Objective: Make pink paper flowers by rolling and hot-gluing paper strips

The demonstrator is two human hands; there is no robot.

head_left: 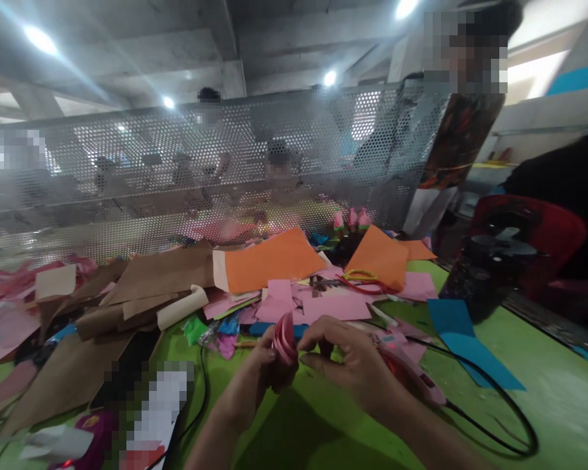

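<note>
Lights shine from the concrete ceiling, and a perforated metal screen runs along the far edge of your green table. A person stands at its right end, near a red chair.

Your left hand is closed around a pink paper roll, holding it roughly upright above the table in front of you, its layered edges showing. Your right hand is at the roll's right side with its fingers bent and the thumb close to the forefinger; you may have a bit of the paper's edge there, but I cannot tell whether those tips pinch anything.

Just right of your right hand lies a pink glue gun, partly behind your forearm, its black cord looping to the right. A bent strip of blue paper lies beyond the cord. Ahead of your hands are pink sheets, scissors with red and yellow handles, and an orange sheet. Brown paper is piled to the left.
</note>
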